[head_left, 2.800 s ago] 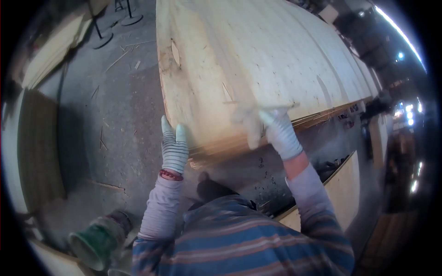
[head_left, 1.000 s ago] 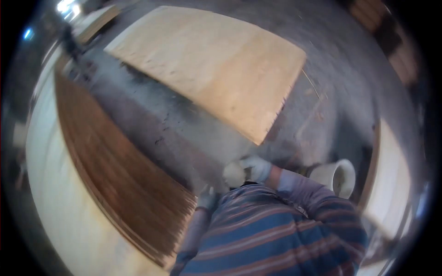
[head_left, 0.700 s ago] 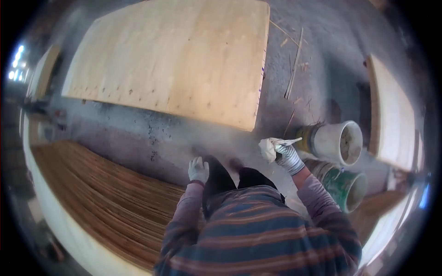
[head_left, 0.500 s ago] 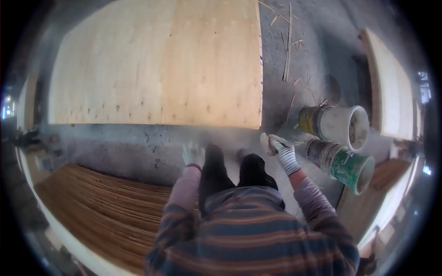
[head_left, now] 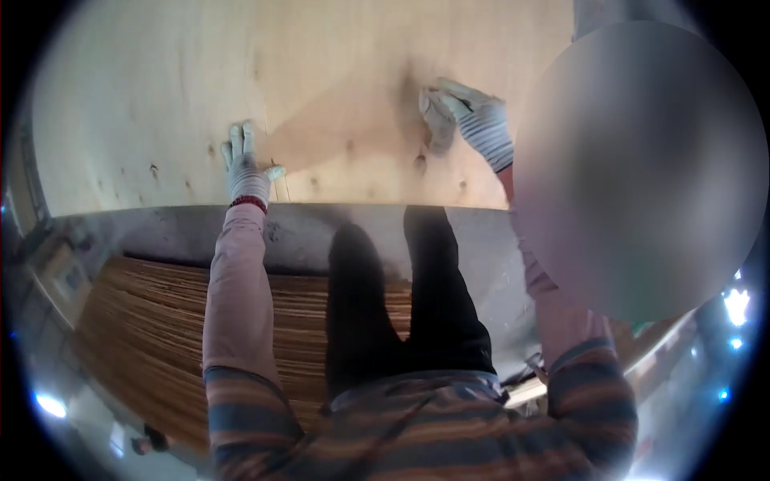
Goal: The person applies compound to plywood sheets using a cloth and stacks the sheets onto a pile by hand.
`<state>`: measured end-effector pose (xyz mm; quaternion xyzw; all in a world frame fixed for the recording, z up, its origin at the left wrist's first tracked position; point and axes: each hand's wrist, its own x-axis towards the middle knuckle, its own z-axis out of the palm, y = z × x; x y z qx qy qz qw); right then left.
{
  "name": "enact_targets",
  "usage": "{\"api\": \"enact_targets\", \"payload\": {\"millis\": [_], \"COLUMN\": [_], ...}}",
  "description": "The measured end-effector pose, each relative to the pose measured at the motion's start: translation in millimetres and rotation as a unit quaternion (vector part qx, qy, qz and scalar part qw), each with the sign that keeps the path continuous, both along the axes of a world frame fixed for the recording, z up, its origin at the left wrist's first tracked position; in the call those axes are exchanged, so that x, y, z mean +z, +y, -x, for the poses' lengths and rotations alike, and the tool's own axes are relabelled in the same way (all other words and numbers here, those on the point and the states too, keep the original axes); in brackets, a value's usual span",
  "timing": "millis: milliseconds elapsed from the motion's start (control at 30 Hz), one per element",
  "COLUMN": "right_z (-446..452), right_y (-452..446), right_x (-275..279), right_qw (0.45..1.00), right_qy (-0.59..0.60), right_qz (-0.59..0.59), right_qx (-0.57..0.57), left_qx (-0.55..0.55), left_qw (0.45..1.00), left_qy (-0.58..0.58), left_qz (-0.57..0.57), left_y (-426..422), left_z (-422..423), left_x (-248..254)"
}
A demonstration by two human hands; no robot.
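A wide pale plywood sheet (head_left: 337,96) with small dark knots lies before me. My left hand (head_left: 245,164), in a white knit glove with a striped cuff, rests on it near the front edge, fingers spread. In a matching glove, my right hand (head_left: 475,112) grips a flat, greyish-beige scraper-like piece (head_left: 438,124). That piece is at the sheet's surface, beside a dark knot; motion blur and the fingers hide its exact shape.
Behind the sheet's near edge runs a strip of grey floor (head_left: 176,232). A stack of brown-edged thin boards (head_left: 168,329) lies lower left, by my legs. A large blurred disc (head_left: 642,168) covers the right side of the view.
I have come closer over the plywood. My left hand has moved from beside my leg onto the sheet. My right hand has carried the scraper-like piece from near the buckets onto the sheet.
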<state>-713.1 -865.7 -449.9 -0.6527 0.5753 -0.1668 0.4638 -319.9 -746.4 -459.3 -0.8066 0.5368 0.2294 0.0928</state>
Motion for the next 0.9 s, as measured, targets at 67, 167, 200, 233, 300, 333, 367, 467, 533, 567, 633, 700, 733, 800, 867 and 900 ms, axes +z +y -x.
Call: {"api": "enact_targets", "payload": {"millis": [67,167,200,233,300,333,367,467,533,567,633,700,733,800,867,900], "right_z": [-2.9,-4.0,-16.7,-29.4,-114.4,-149.9,-194.3,-299.6,-341.6,-350.0,-352.4,-336.3,-328.2,-323.2,-318.2,-307.6], "right_y": [15.5,103.8,138.6,173.5,202.7,216.6,221.1,240.4,245.1,239.0,209.8,139.1,104.3,10.8,-116.6,-171.0], "right_x": [6.4,-0.8,-8.2,-15.8,11.5,4.6,6.9,12.5,14.2,21.3,33.7,62.7,77.1,71.7,82.2,42.2], "right_qw": [0.996,0.998,0.993,0.973,0.907,0.925,0.922,0.967,0.978,0.985,0.943,0.926,0.915,0.851,0.802,0.783], "right_qy": [0.012,-0.01,-0.069,-0.134,-0.254,-0.189,-0.19,0.131,0.151,-0.012,-0.215,-0.221,-0.224,-0.373,-0.546,-0.567], "right_qz": [0.016,0.068,0.032,0.008,-0.013,0.051,0.071,0.127,0.102,0.013,-0.055,-0.096,-0.116,-0.097,-0.149,-0.131], "right_qx": [0.086,0.003,-0.092,-0.189,-0.336,-0.324,-0.33,-0.179,-0.103,-0.173,-0.249,-0.292,-0.314,-0.356,-0.194,-0.219], "left_qx": [0.017,0.018,0.027,0.029,0.023,0.018,-0.009,-0.102,-0.212,-0.249,-0.215,-0.071,0.001,-0.003,0.013,0.009], "left_qw": [0.999,0.995,0.993,0.994,0.998,0.999,0.999,0.985,0.967,0.96,0.964,0.973,0.975,0.954,0.968,0.969], "left_qy": [0.032,0.075,0.086,0.091,0.057,0.04,0.043,0.11,0.087,0.059,-0.031,-0.094,-0.099,-0.187,-0.166,-0.163], "left_qz": [0.031,0.07,0.077,0.06,0.007,-0.019,-0.016,0.089,0.108,0.111,0.155,0.198,0.201,0.235,0.189,0.187], "left_y": [11.7,6.0,8.2,7.0,-3.5,-6.9,-5.2,6.0,-4.3,-17.8,-60.4,-108.6,-130.1,-145.9,-156.9,-156.8], "left_z": [4.8,1.9,-0.4,-2.1,4.8,3.9,-2.8,-32.8,-79.8,-106.5,-162.5,-216.7,-234.2,-249.9,-247.1,-247.3], "left_x": [3.7,0.2,-2.1,-2.1,16.5,24.1,22.9,6.9,-4.9,-2.1,-4.2,-16.8,-22.9,-34.2,-27.1,-25.2]}}
